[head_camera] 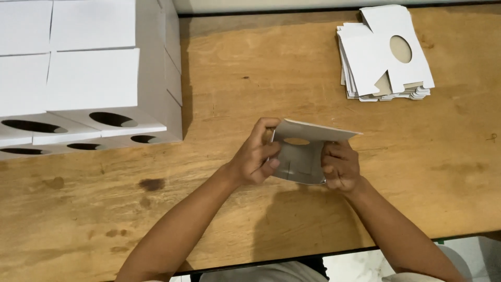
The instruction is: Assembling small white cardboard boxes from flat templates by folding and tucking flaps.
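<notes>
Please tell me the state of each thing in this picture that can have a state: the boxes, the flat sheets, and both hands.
Box in hand: half folded, open toward the camera, lifted off the table.
Left hand: closed on the box's left side.
Right hand: closed on the box's right side.
Stack of flat blanks: unfolded, lying on the table, top sheet askew.
Finished boxes: folded, closed, stacked in rows.

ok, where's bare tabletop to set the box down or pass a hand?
Free: the wooden table between the stacked white boxes and the pile of flat blanks; the right side below that pile; the near-left corner under the stacks. Crowded: far left, filled by boxes, and the centre, where the left hand and right hand grip the half-folded box.
</notes>
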